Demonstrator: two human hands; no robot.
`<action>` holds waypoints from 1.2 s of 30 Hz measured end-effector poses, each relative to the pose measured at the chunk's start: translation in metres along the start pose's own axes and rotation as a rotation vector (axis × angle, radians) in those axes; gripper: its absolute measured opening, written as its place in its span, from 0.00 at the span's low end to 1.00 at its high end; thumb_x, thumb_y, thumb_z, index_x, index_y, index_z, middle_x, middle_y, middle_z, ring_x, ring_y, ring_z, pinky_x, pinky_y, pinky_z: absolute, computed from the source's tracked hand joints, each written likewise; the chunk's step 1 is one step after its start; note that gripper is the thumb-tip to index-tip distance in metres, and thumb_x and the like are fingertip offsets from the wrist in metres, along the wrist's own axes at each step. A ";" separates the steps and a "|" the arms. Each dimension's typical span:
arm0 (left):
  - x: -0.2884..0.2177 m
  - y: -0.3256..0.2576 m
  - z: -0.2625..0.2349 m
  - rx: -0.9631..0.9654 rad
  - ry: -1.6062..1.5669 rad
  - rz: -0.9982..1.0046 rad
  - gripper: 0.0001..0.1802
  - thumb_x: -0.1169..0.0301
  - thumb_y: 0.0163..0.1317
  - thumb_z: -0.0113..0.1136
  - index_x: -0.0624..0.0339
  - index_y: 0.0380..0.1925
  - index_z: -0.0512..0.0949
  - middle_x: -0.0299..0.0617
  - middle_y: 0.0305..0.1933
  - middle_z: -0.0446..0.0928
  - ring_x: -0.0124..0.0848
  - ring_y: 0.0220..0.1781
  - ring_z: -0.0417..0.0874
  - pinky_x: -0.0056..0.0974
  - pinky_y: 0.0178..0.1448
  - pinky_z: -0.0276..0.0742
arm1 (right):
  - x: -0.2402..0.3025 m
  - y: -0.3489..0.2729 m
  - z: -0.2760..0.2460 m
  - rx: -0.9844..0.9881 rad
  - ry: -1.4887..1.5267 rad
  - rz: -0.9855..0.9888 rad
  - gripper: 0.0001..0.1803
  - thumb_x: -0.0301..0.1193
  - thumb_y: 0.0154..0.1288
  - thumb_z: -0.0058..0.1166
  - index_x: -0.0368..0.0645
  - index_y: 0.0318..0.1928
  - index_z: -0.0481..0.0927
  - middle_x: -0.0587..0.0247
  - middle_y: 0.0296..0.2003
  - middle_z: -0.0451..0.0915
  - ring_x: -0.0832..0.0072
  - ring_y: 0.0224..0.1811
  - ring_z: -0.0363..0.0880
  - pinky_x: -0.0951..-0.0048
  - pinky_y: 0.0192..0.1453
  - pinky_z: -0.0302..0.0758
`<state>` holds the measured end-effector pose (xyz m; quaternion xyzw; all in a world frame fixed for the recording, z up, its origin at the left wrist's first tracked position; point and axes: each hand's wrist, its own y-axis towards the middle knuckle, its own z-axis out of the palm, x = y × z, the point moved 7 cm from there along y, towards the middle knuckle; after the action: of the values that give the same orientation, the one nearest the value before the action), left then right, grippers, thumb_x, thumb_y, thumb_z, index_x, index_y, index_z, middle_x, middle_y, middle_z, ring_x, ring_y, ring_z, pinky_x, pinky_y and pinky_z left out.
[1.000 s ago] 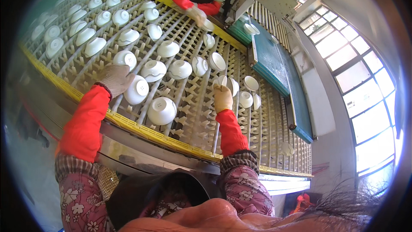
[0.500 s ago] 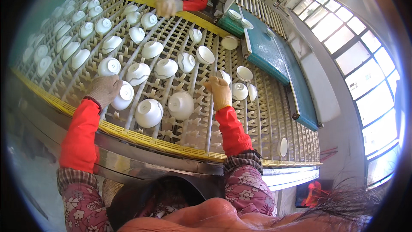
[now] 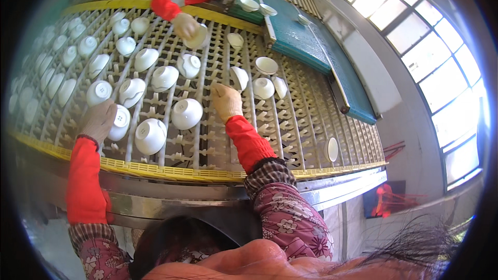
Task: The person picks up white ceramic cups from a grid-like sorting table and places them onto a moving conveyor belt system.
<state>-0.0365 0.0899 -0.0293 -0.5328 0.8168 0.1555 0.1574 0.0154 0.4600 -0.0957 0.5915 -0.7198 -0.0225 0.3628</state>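
Note:
My left hand (image 3: 98, 119), in a beige glove, is closed against the left side of an upturned white bowl (image 3: 120, 123). Its fingertips are partly hidden behind the bowl. My right hand (image 3: 227, 102), gloved too, has its fingers curled in over the rack, and I see nothing in them. Just beyond it a white bowl (image 3: 239, 79) leans on its side. Two more upturned bowls, one (image 3: 187, 113) near the middle and one (image 3: 150, 136) closer to me, lie between my hands. All rest on the pegged conveyor rack (image 3: 218, 150).
Across the rack a co-worker's gloved hand (image 3: 184, 25) is on a bowl (image 3: 197, 36). Many bowls stand in rows at the left. A green belt (image 3: 306, 54) with a few bowls runs at the right. A yellow edge strip (image 3: 176, 172) borders my side.
The view has shifted, so the rack and bowls appear farther left. The co-worker's hand has reached down to a bowl. My right hand has moved left and sits slightly farther from the leaning bowl.

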 end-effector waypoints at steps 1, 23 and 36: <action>-0.003 0.001 0.000 -0.001 -0.007 0.006 0.20 0.56 0.71 0.42 0.61 0.35 0.75 0.60 0.35 0.77 0.59 0.42 0.78 0.54 0.44 0.71 | -0.002 0.001 0.000 0.004 -0.018 0.013 0.10 0.37 0.64 0.54 0.45 0.37 0.82 0.46 0.33 0.81 0.45 0.39 0.80 0.52 0.42 0.76; -0.023 0.004 0.007 -0.123 0.037 0.001 0.21 0.56 0.63 0.51 0.67 0.29 0.76 0.62 0.29 0.78 0.59 0.38 0.81 0.57 0.45 0.73 | -0.023 0.016 -0.022 -0.144 -0.184 0.365 0.34 0.40 0.71 0.51 0.45 0.74 0.61 0.51 0.74 0.61 0.59 0.78 0.55 0.67 0.82 0.48; -0.047 0.007 0.016 -0.206 0.113 0.059 0.18 0.58 0.61 0.54 0.64 0.32 0.81 0.57 0.33 0.81 0.53 0.42 0.82 0.53 0.53 0.73 | -0.033 0.016 -0.012 -0.235 -0.096 0.210 0.25 0.37 0.63 0.58 0.41 0.60 0.77 0.42 0.55 0.80 0.47 0.57 0.78 0.60 0.64 0.73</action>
<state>-0.0234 0.1380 -0.0236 -0.5300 0.8193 0.2129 0.0508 0.0103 0.4983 -0.0962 0.4645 -0.7865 -0.0966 0.3952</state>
